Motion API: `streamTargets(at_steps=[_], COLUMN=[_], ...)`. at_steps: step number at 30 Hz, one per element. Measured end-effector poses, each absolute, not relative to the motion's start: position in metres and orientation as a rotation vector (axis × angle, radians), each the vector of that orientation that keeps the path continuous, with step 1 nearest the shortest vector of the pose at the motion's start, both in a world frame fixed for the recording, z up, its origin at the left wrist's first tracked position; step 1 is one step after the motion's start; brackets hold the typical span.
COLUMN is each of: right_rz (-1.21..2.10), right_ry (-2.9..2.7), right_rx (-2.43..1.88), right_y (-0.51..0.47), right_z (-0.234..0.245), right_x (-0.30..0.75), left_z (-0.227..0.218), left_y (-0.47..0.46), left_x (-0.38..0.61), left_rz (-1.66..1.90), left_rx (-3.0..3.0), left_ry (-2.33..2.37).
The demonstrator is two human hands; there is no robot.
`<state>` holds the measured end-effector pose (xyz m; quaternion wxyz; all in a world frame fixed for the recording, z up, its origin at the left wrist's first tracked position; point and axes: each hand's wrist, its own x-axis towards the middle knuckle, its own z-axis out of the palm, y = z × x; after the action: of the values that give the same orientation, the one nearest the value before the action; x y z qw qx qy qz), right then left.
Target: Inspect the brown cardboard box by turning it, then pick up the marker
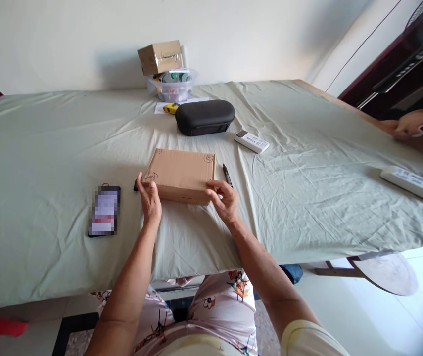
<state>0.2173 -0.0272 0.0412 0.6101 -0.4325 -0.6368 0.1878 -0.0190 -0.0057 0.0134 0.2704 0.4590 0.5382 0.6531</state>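
A closed brown cardboard box with dark drawn marks at its corners lies on the cloth-covered table in front of me. My left hand grips its near left corner, thumb on the front and fingers along the side. At the near right corner, my right hand has its thumb and fingers closed on the edge. Just right of the box lies a black marker. A small black object, partly hidden, shows beside my left fingers. The inside of the box cannot be seen.
Behind the box are a black hard case, a white device and a yellow tape measure. A plastic basket carries another carton. A phone lies left; another person's hands are far right.
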Motion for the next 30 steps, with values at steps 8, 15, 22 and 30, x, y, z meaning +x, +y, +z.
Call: streamTargets(at_steps=[8,15,22,30], right_rz=[0.41,0.471,0.455,0.361], right_ry=[-1.811,-1.718,-1.639,-1.377], right_rx=[-0.897,-0.924,-1.041,-1.2], right_y=[-0.05,-0.047,-0.033,-0.014], right_z=[0.035,0.033,0.032,0.033], right_x=[0.181,0.181,0.199,0.224], left_z=[0.015,0.023,0.023,0.023], left_y=[-0.019,-0.033,-0.033,-0.03], left_x=[-0.005,0.011,0.013,0.004], left_rz=[1.556,1.563,1.584,1.652], left_rx=[1.614,1.972,2.028,1.886], left_ry=[1.527,1.303,1.359,1.313])
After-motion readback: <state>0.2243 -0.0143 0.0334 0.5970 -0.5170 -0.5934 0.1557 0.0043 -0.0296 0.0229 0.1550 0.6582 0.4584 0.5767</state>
